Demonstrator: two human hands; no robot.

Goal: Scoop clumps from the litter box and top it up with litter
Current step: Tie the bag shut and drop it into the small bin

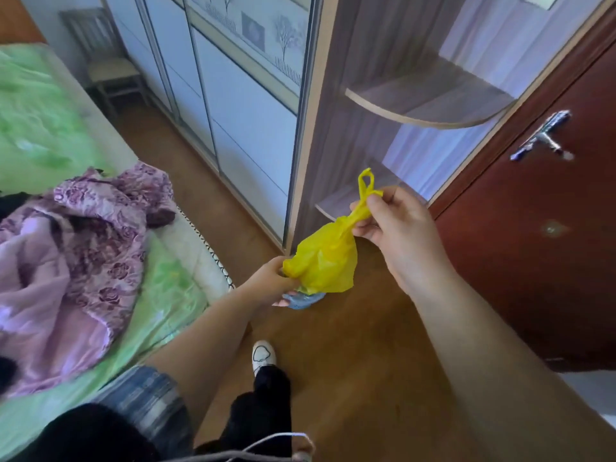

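Bag (321,258) hangs between my hands above the floor (350,361), near the bed (43,128): thin, crinkled yellow plastic, bulging under a twisted neck with looped handles. My right hand (396,228) pinches that neck, fingers curled tight. My left hand (266,281) grips the lower corner plus a blue wad (303,300). To cinch the knot well, I'd pull upward and hold the bulge steady. No litter box in view.

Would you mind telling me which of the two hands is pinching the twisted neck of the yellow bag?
The right hand, the higher one, pinches the neck of the yellow bag; the left hand grips its bulging bottom instead.
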